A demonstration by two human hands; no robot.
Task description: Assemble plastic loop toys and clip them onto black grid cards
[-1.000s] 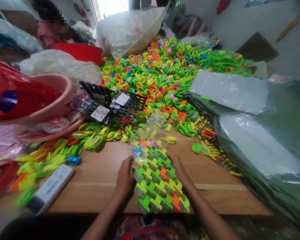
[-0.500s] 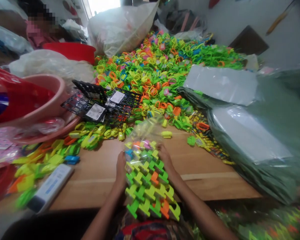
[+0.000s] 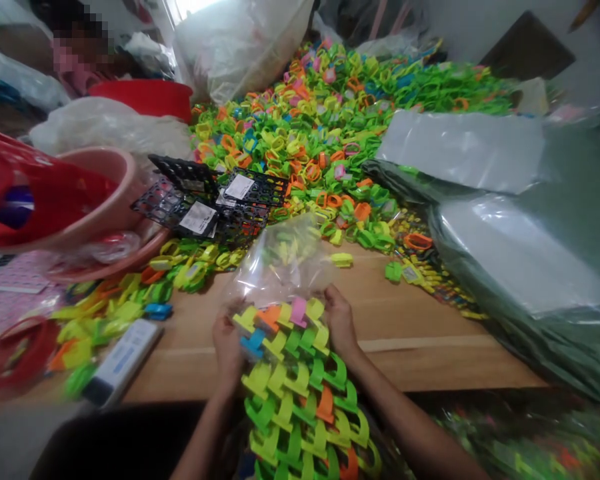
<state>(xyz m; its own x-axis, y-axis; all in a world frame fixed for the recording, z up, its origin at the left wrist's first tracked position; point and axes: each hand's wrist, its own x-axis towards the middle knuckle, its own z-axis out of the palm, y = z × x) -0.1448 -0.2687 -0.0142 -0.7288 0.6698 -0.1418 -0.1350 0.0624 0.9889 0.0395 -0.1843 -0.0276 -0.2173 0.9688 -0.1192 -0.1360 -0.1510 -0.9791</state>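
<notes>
Left hand [image 3: 229, 341] and right hand [image 3: 342, 325] both gripping the clear plastic bag [image 3: 280, 275] — bag's over the far end of the panel of watch-shaped pieces [image 3: 287, 383], near end overhanging the wooden table [image 3: 430, 368]. Risks: protruding hooks could snag and split the film; uneven pull could skew the panel.

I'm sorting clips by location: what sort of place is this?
Probably a small workshop for plastic goods: a large heap of bright plastic pieces, black lattice trays at its edge, and rows of similar pieces between the left hand and right hand.
</notes>
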